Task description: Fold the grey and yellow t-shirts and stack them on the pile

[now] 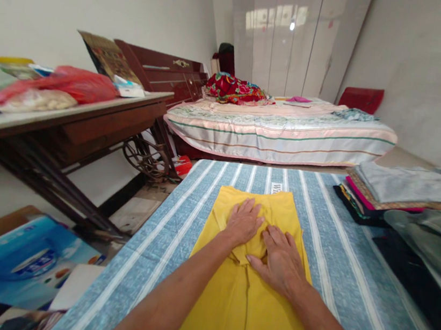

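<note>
A yellow garment [227,301] lies lengthwise on the blue-and-white striped cloth [162,233], its sides folded in toward a middle seam. My left hand [244,222] rests flat on its far part, fingers stretched out and pointing away from me. Close by on the right, my right hand [279,256] touches the same fabric, its fingers slightly bent and the thumb apart. Small creases and a raised fold show between the two hands. What kind of garment it is, I cannot tell.
At the right stands a stack of folded clothes [412,187], with dark green clothing [430,236] nearer me. To the left is a sewing-machine table [87,126] bearing a red plastic bag [80,84]. A blue box [24,263] sits below it. A bed [281,135] stands beyond.
</note>
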The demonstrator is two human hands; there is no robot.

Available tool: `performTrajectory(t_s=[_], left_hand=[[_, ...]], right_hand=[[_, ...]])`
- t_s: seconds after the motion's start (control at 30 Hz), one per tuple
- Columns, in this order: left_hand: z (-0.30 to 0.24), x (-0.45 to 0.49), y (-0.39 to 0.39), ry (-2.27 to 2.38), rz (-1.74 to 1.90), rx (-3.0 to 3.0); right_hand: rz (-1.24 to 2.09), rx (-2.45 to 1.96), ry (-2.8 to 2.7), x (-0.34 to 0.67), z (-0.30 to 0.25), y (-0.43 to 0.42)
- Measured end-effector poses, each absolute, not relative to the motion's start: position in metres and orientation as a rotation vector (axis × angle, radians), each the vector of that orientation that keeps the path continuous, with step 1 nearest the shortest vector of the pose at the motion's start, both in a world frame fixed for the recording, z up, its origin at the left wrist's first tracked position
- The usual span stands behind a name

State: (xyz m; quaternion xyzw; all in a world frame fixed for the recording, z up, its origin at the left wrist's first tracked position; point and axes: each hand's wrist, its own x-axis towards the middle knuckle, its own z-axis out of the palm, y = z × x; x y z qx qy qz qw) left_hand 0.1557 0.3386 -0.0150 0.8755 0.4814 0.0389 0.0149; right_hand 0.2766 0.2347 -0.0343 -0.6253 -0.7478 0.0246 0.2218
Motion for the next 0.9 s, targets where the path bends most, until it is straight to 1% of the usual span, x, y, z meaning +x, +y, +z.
performTrajectory(t_s=[0.1,0.17,0.3,0.43,0.57,0.7,0.9], left_hand=[[-0.013,0.15,0.343,1.73,0.065,2.591],[-0.013,0.146,0.345,1.786,-0.032,2.486],[-0.009,0.145,0.348,1.773,-0.134,2.412],[0.002,0.149,0.342,1.789,-0.121,2.425],[0.012,0.151,0.324,1.704,-0.138,2.512],[0.007,0.148,0.308,1.596,-0.209,2.506],[-0.001,0.142,0.303,1.587,-0.146,2.548]], right_hand=[[0.034,-1.719,-2.075,0.277,-0.037,0.235],[0.02,-1.707,-2.077,0.278,-0.039,0.235],[0.016,-1.688,-2.073,0.279,-0.04,0.236],[0.028,-1.687,-2.071,0.279,-0.039,0.236],[0.045,-1.692,-2.064,0.278,-0.038,0.235],[0.067,-1.696,-2.051,0.278,-0.038,0.236],[0.093,-1.664,-2.01,0.278,-0.038,0.236]])
